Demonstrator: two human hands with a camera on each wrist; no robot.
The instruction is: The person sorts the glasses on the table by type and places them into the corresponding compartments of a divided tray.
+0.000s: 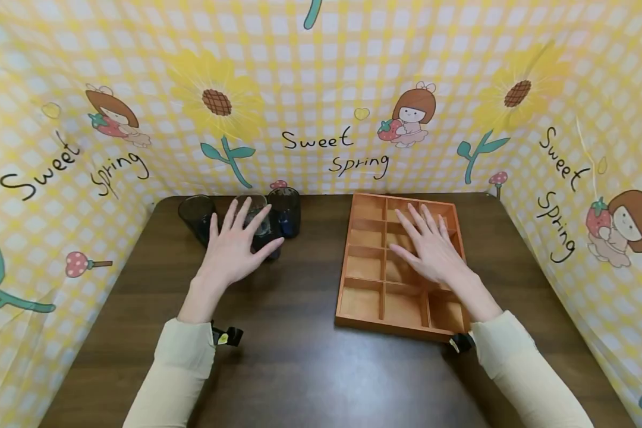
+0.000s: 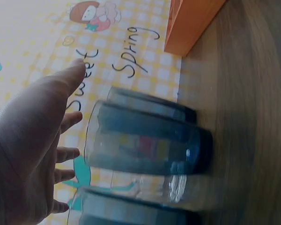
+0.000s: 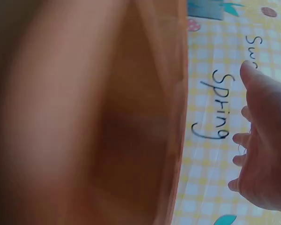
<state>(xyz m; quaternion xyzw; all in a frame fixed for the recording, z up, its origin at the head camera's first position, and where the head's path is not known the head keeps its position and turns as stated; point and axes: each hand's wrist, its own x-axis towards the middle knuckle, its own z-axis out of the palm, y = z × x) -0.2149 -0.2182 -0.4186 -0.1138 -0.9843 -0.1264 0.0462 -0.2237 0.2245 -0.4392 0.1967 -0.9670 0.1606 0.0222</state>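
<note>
My left hand (image 1: pixel 234 249) is spread palm down above a group of tumblers at the back left, its fingers straight and holding nothing. A dark blue glass (image 1: pixel 194 214) stands left of it and another blue glass (image 1: pixel 289 211) to the right. In the left wrist view a third blue glass (image 2: pixel 147 140) stands nearest the palm, with a clear glass (image 2: pixel 178 188) partly hidden behind it. My right hand (image 1: pixel 430 252) hovers spread over a wooden divided box (image 1: pixel 393 329), covering some of its compartments. Those compartments in view hold nothing.
A dark wood table (image 1: pixel 299 368) lies under everything. Yellow checked cloth (image 1: pixel 321 77) printed with flowers and figures hangs behind the table and at both sides. Black camera mounts (image 1: pixel 234 336) are strapped at both wrists, beside the pale sleeves.
</note>
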